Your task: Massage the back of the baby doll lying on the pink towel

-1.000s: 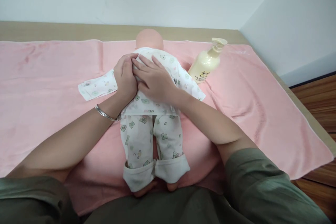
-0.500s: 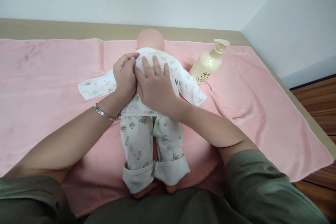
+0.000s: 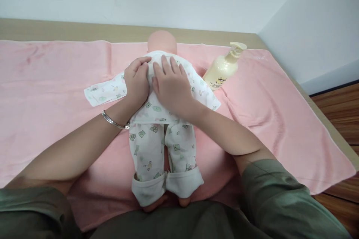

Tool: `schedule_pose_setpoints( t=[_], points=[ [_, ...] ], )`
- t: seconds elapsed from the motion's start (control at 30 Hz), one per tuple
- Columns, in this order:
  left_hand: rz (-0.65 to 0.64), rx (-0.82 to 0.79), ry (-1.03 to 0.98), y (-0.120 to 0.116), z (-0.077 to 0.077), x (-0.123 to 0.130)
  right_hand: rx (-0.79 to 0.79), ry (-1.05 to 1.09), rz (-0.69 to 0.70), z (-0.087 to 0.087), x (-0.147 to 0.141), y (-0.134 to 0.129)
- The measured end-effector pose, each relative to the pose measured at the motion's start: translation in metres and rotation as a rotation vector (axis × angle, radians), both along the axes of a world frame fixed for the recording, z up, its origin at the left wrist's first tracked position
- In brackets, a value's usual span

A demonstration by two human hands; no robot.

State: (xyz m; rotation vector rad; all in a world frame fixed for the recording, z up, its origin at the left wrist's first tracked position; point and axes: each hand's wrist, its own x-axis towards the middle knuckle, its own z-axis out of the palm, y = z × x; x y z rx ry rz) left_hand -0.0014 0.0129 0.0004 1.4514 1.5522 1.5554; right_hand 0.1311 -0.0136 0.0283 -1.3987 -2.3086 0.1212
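A baby doll (image 3: 162,41) in a white printed top (image 3: 157,110) and matching trousers (image 3: 179,145) lies stretched out, its bald head away from me and its face out of sight. My left hand (image 3: 136,82) is curled round the upper left side of the doll's torso, thumb and forefinger near the shoulder; its other fingers are hidden. Flat on the upper back lies my right hand (image 3: 172,84), fingers extended and slightly apart, holding nothing. The top's sleeves spread out to both sides, and the trouser cuffs are turned up above the feet.
A pale yellow pump bottle (image 3: 221,69) leans beside the doll's right-hand sleeve. Under everything is a pink blanket (image 3: 50,119) with folds on the right. A wooden tabletop edge (image 3: 84,31) runs along the white wall (image 3: 179,0). Wood-grain panels (image 3: 339,108) show at far right.
My right hand has slid slightly up and right over the doll's back, its fingers closer together. The left hand has shifted a little to the right, and the doll stays in place.
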Motion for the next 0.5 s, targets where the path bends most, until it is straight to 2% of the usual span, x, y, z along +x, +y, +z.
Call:
schedule_pose_setpoints(
  t=[0.1, 0.2, 0.33, 0.5],
  points=[
    [-0.046, -0.069, -0.011, 0.006, -0.003, -0.005, 0.001, -0.067, 0.080, 0.003, -0.007, -0.027],
    [-0.030, -0.055, -0.009, 0.004, -0.002, -0.004, -0.012, -0.055, 0.136, 0.006, -0.007, -0.030],
    [-0.020, 0.017, 0.074, -0.005, 0.000, 0.001, -0.047, -0.004, 0.123, 0.005, 0.000, -0.002],
    [-0.007, 0.050, 0.107, -0.007, -0.003, 0.002, -0.061, 0.090, 0.048, -0.007, 0.012, 0.042]
  ],
)
